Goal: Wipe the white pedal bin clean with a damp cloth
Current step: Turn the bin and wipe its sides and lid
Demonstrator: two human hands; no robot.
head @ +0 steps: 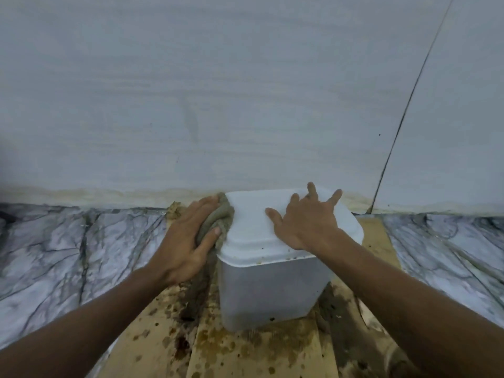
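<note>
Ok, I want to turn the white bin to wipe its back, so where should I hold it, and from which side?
Probably the overhanging rim of the lid, at the right of the bin, coming from above: the body tapers below, the wall stands close behind, and the left hand holds the cloth against the left side. The right hand lies flat on the lid.

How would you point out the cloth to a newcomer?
Find the pale wall, then the white bin standing at its foot on stained cardboard. At the left edge of its lid, the left hand holds a bunched cloth. It is the only grey-brown, ropy thing there.
</note>
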